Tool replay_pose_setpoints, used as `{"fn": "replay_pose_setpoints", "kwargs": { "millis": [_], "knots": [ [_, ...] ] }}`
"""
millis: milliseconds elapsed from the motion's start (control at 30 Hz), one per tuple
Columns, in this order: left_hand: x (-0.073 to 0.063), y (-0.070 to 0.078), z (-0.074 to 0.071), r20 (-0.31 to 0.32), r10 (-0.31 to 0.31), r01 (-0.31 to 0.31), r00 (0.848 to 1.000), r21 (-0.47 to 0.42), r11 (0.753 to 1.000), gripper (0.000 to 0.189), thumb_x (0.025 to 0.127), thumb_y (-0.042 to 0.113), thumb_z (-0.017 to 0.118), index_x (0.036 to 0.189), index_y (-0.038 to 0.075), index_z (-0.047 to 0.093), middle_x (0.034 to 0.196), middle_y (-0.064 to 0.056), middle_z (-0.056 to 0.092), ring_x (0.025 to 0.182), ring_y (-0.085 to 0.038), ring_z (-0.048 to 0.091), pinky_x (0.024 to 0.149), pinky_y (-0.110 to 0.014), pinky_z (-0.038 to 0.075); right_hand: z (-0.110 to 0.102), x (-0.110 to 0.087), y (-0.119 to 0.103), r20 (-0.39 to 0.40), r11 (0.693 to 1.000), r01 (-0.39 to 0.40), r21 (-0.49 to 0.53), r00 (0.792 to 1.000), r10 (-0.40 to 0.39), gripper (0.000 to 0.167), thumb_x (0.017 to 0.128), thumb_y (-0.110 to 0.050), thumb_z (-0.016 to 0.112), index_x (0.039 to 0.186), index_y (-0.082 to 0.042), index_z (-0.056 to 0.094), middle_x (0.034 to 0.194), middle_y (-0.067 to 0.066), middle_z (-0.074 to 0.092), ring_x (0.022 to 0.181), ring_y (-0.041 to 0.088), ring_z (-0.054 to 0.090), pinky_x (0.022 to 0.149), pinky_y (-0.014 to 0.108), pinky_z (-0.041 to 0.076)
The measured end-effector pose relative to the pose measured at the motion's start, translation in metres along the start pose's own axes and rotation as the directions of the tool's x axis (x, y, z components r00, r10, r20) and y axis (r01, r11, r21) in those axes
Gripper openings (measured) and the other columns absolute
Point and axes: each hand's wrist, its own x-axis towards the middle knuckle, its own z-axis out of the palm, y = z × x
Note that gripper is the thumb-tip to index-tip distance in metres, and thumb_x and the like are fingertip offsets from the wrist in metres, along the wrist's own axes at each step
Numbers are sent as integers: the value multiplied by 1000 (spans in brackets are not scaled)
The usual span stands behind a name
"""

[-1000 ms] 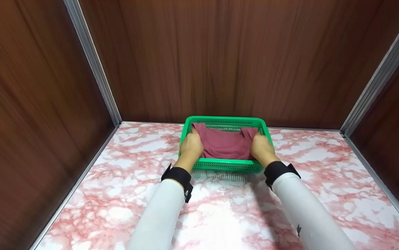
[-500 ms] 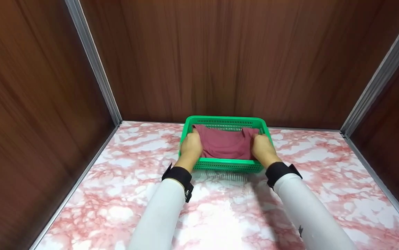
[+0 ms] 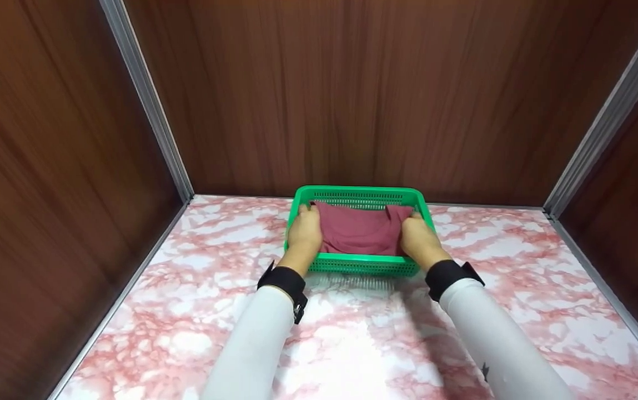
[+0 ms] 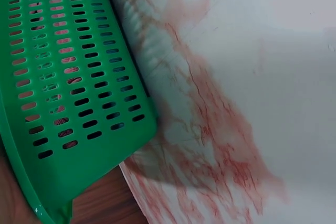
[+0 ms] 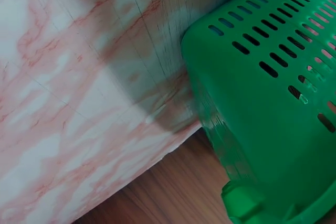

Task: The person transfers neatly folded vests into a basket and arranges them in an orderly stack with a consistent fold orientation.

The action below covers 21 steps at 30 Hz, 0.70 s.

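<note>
A folded maroon T-shirt [image 3: 357,229], with a curved neckline seam showing, lies within a green plastic basket [image 3: 360,258] in the head view. My left hand [image 3: 304,232] reaches over the near rim and holds the shirt's left edge, thumb side against the cloth. At the opposite edge, my right hand [image 3: 421,239] grips the fabric with curled fingers. Both wrist views look at the slotted outer wall of the basket, the left one [image 4: 79,77] and the right one [image 5: 252,87], and hide the fingers' hold. Pinkish cloth shows through the slots.
The basket stands on a pink-and-white marbled tabletop [image 3: 185,322], close to the brown wood-grain back panel [image 3: 341,100]. Similar side panels rise at left [image 3: 63,166] and right [image 3: 629,166], joined by metal strips [image 3: 149,94].
The shirt's upper left corner has dropped slightly and shifted right beside my left hand, whose fingers now show more. The right hand and the basket stay nearly in place.
</note>
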Motion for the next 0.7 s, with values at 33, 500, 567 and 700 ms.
{"fn": "replay_pose_setpoints", "kwargs": {
  "millis": [33,500,567,700],
  "knots": [
    [0,0,0,-3,9,-9,1000,5,1000,36,104,-2,42,138,3,55,131,-21,52,107,-36,67,87,-45,59,0,-1,0,-10,999,32,-21,999,-32,23,86,7,49,95,16,68,110,32,65,93,43,68,81,52,59],
    [0,-4,-5,99,176,-192,979,185,964,33,102,1,44,115,6,74,122,-17,69,114,-34,64,96,-49,55,-9,-3,15,98,971,224,-81,971,-216,12,86,7,55,78,4,63,87,22,62,81,42,67,76,56,57],
    [0,-3,-7,117,161,-180,980,174,968,34,103,1,44,114,8,75,118,-16,72,112,-34,66,94,-49,56,-9,-3,18,107,971,231,-61,969,-224,11,86,5,58,76,1,62,86,21,63,80,40,67,76,55,57],
    [0,-3,-10,110,142,-155,984,127,980,31,102,2,45,108,7,75,116,-15,73,109,-33,69,91,-49,57,-7,-2,23,89,962,271,-21,959,-268,9,87,0,65,78,0,67,85,18,65,81,35,67,77,52,57]
  ]
}}
